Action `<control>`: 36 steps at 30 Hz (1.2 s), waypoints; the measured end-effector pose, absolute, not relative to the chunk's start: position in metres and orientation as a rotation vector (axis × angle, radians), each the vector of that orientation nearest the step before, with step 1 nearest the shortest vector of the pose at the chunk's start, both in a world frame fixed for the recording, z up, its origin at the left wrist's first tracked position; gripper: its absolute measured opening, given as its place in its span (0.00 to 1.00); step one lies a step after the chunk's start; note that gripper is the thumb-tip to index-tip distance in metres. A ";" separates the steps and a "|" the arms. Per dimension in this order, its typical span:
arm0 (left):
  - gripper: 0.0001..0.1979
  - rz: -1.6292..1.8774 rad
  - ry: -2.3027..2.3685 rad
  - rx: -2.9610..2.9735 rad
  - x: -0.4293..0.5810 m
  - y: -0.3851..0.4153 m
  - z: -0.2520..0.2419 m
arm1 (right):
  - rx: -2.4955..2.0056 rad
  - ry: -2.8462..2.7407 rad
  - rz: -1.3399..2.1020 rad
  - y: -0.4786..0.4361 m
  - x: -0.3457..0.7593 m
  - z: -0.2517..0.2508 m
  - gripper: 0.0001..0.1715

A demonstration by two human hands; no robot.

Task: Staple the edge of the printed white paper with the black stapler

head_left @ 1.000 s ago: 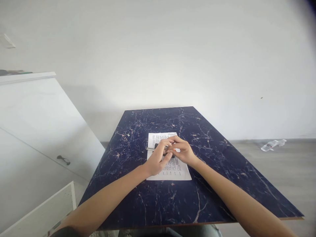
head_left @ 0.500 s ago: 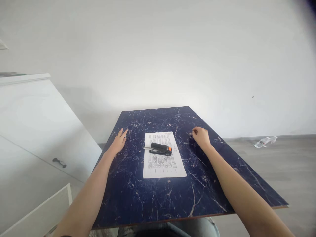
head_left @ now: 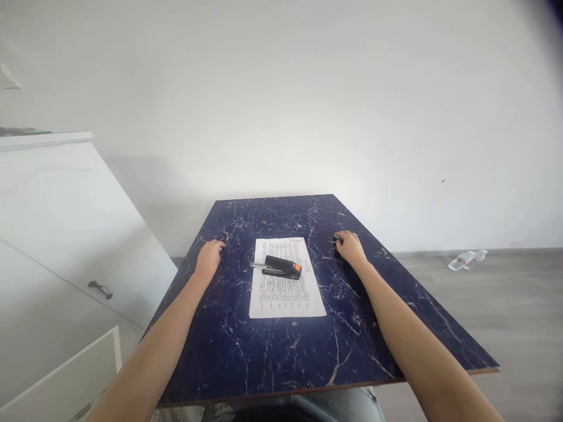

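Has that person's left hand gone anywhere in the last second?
Yes: from over the printed paper, the left hand has moved leftward, towards the blue table's left edge.

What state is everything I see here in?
Paper: flat on the table, printed side up.
Stapler: lying on the paper, metal strip sticking out leftward.
Left hand: grip loose, nothing visible in it.
Right hand: curled; unclear what, if anything, its grip holds.
Clear plastic object: lying on the floor.
Cabinet door: looks shut.
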State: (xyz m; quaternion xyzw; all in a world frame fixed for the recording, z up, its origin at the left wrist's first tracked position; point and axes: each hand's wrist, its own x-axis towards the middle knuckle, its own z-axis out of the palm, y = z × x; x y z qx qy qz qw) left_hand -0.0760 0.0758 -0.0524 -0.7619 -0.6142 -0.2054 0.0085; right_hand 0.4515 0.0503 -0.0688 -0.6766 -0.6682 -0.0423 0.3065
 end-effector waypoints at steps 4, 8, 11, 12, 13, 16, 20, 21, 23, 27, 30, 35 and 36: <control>0.17 -0.692 -1.952 -2.325 -0.070 0.065 -0.053 | -1.693 -1.741 -0.190 0.042 0.445 -0.065 0.26; 0.15 -0.808 -2.015 -2.246 -0.063 0.051 -0.060 | -1.554 -1.812 -0.210 0.036 0.434 -0.063 0.22; 0.13 -0.918 -2.014 -2.285 -0.058 0.044 -0.059 | -1.472 -1.871 -0.203 0.036 0.428 -0.064 0.20; 0.13 -0.965 -2.002 -2.305 -0.056 0.042 -0.056 | -1.453 -1.885 -0.198 0.037 0.427 -0.065 0.19; 0.12 -1.020 -1.985 -2.319 -0.053 0.041 -0.052 | -1.437 -1.895 -0.195 0.037 0.426 -0.065 0.19; 0.13 -1.199 -1.895 -2.348 -0.038 0.033 -0.039 | -1.389 -1.900 -0.201 0.037 0.425 -0.065 0.18; 0.17 -1.479 -1.763 -2.495 -0.007 0.015 -0.032 | -1.303 -1.894 -0.187 0.031 0.415 -0.056 0.14; 0.17 -1.575 -1.751 -2.532 0.000 0.012 -0.034 | -1.285 -1.897 -0.157 0.027 0.408 -0.052 0.13; 0.15 -1.701 -1.755 -2.595 0.011 0.008 -0.039 | -1.254 -1.904 -0.066 0.019 0.391 -0.046 0.13; 0.13 -1.779 -1.702 -2.630 0.020 0.007 -0.047 | -1.126 -1.988 0.204 0.003 0.347 -0.041 0.14; 0.14 -1.759 -1.637 -2.668 0.021 0.007 -0.049 | -1.018 -2.090 0.389 -0.006 0.325 -0.043 0.18; 0.16 -1.554 -1.624 -2.761 0.025 0.006 -0.053 | -1.022 -2.150 0.445 -0.008 0.321 -0.048 0.19; 0.17 -1.516 -1.629 -2.795 0.026 0.007 -0.054 | -1.020 -2.140 0.451 -0.008 0.322 -0.048 0.19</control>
